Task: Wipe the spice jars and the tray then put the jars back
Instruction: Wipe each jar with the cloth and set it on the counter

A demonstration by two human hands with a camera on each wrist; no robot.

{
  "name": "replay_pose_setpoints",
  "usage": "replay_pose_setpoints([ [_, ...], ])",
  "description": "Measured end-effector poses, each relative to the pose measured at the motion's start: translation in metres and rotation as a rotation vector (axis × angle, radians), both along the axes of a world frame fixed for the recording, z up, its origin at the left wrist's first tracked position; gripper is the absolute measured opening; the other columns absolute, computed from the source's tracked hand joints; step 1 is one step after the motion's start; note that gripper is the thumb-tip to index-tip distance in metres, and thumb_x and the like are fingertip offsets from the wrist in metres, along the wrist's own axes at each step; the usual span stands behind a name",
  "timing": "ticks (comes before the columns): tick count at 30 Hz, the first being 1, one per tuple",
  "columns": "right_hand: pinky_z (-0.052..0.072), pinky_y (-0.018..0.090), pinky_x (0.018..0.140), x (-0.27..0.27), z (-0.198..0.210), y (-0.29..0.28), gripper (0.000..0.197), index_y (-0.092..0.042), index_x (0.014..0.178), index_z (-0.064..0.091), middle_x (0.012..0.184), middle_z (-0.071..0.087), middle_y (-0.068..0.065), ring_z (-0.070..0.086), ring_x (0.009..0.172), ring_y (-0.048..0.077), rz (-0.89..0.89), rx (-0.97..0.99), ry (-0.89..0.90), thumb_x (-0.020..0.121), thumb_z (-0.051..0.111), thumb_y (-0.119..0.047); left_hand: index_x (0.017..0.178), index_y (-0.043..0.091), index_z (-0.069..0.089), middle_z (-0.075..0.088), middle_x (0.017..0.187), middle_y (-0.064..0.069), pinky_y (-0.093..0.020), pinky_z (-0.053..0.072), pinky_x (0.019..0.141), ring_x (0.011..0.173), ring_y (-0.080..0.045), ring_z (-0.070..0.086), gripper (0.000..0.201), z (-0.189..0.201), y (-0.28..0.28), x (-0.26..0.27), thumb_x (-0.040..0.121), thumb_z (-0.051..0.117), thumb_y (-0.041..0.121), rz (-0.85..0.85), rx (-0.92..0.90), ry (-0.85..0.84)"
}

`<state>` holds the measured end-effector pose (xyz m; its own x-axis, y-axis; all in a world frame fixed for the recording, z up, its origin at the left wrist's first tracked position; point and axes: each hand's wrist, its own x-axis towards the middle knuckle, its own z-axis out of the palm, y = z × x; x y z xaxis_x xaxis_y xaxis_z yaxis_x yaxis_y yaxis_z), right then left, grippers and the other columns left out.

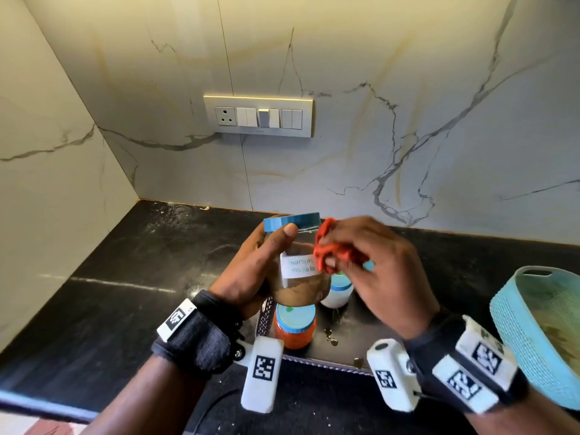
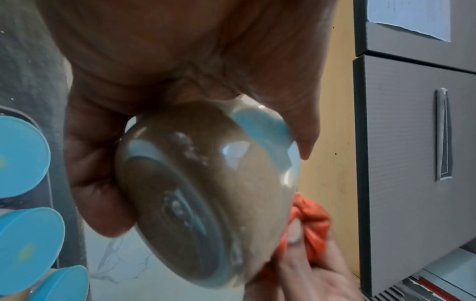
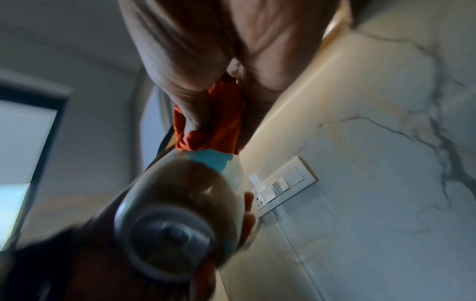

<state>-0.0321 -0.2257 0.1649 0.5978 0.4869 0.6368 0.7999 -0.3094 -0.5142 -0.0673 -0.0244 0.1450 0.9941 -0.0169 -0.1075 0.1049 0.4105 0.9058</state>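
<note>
We've got the brown-spice jar [image 1: 298, 265] lifted clear of the counter, our left hand [image 1: 251, 271] wrapped round its glass body with the thumb up near the blue lid. Our right hand [image 1: 376, 271] has the orange cloth [image 1: 329, 249] bunched in its fingers, pressed against the jar's side just beside the paper label. So we're mid-wipe on this jar, by our reckoning. Below our hands, the red-spice jar [image 1: 295, 328] and a white-filled jar [image 1: 337, 291] stand on the dark tray [image 1: 345, 359]; the blue basket [image 1: 539, 337] sits beyond our right wrist. Next we'd want to turn the jar in the left hand to bring unwiped glass round to the cloth, keeping it firmly held.
</note>
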Motion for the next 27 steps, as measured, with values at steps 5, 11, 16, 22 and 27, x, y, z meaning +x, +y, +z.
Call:
replay_pose_setpoints([
  [5,0.049,0.021,0.092,-0.003,0.01,0.01,0.017,-0.011,0.102,0.074,0.106,0.069,-0.003,0.063,0.103,0.007,-0.076,0.08,-0.004,0.087,0.074,-0.002,0.145,0.003,0.049,0.064,0.128,-0.033,-0.056,0.058,0.088,0.107,-0.043,0.069,0.083,0.003,0.003,0.001,0.082,0.077,0.049,-0.032,-0.059,-0.003],
  [11,0.032,0.013,0.11,-0.039,-0.005,0.003,0.019,-0.012,0.103,0.078,0.11,0.07,0.001,0.061,0.105,0.014,0.002,-0.216,-0.369,0.096,0.06,-0.014,0.134,0.003,0.063,0.068,0.122,-0.027,-0.046,0.061,0.085,0.1,-0.033,0.071,0.095,0.001,0.014,-0.007,0.063,0.088,0.062,-0.111,-0.09,0.017],
  [16,0.055,0.034,0.086,-0.012,0.007,0.011,0.016,-0.01,0.102,0.074,0.105,0.067,-0.001,0.065,0.102,0.014,0.017,0.114,0.03,0.086,0.074,-0.009,0.124,0.016,0.075,0.073,0.119,-0.018,-0.048,0.059,0.09,0.103,-0.03,0.073,0.055,0.007,0.014,-0.017,0.085,0.071,0.055,-0.149,-0.134,-0.035],
  [22,0.051,0.027,0.093,-0.028,0.005,0.042,0.025,-0.01,0.106,0.075,0.109,0.066,0.002,0.063,0.102,0.018,-0.026,-0.037,-0.18,0.083,0.08,-0.005,0.139,0.002,0.059,0.065,0.132,-0.028,-0.051,0.056,0.094,0.11,-0.037,0.067,0.074,0.021,0.033,-0.018,0.089,0.065,0.057,0.054,-0.006,-0.027],
  [27,0.051,0.026,0.092,-0.03,-0.001,0.053,0.022,-0.011,0.107,0.075,0.107,0.066,0.001,0.063,0.102,0.016,0.018,-0.039,-0.122,0.085,0.078,-0.01,0.13,0.002,0.057,0.075,0.111,-0.02,-0.046,0.061,0.081,0.095,-0.031,0.073,0.072,0.008,0.038,-0.033,0.076,0.081,0.045,0.144,0.094,-0.027],
])
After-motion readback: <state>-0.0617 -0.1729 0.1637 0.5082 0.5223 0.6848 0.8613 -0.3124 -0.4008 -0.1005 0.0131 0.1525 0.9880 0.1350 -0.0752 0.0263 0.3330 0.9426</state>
